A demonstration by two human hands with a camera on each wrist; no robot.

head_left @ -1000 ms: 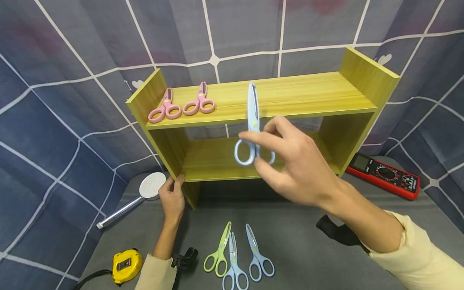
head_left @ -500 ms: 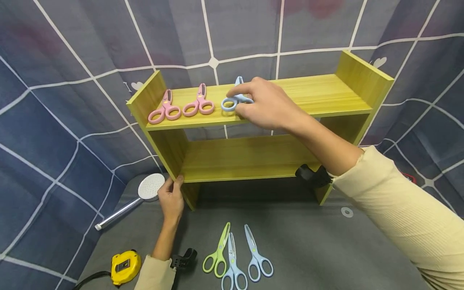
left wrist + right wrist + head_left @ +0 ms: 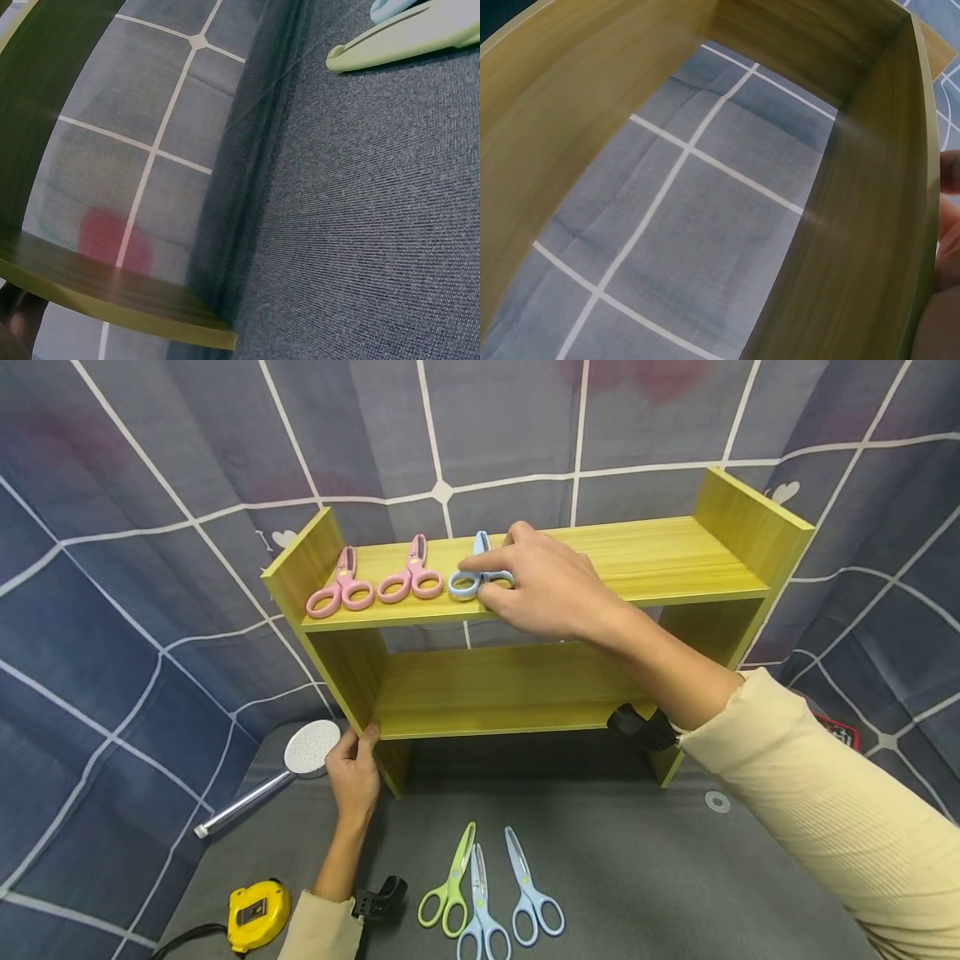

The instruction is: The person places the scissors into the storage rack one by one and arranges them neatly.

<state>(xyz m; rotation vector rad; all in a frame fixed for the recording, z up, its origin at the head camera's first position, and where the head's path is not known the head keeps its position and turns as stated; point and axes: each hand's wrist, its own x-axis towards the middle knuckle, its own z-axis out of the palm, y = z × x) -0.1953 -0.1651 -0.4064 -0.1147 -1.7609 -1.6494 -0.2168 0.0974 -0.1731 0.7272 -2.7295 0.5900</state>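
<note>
Nearest the viewer, on the grey bench (image 3: pixel 645 877), three pairs of scissors are laid side by side: a green pair (image 3: pixel 447 887) and two blue ones (image 3: pixel 480 906), blades pointing away. Just beyond them, the left hand (image 3: pixel 356 774) is seen with its fingers curled round the lower front corner of the yellow wooden shelf (image 3: pixel 738 522), bracing it; a shower head (image 3: pixel 311 746) lies just left of those fingers and a yellow tape measure (image 3: pixel 257 913) nearer, beside the sleeve.

Further off, the right hand (image 3: pixel 547 587) is stretched over the top board, arm reaching forward and up, palm down. The blue scissors (image 3: pixel 472 572) lie directly under its fingertips, handle loops towards the front edge, long axis running away towards the back. The loops are pinched between thumb and bent fingers. Two pink scissors (image 3: pixel 375 581) are set parallel just left of those fingers, well apart from the left hand below. The right hand is by far the nearer.
</note>
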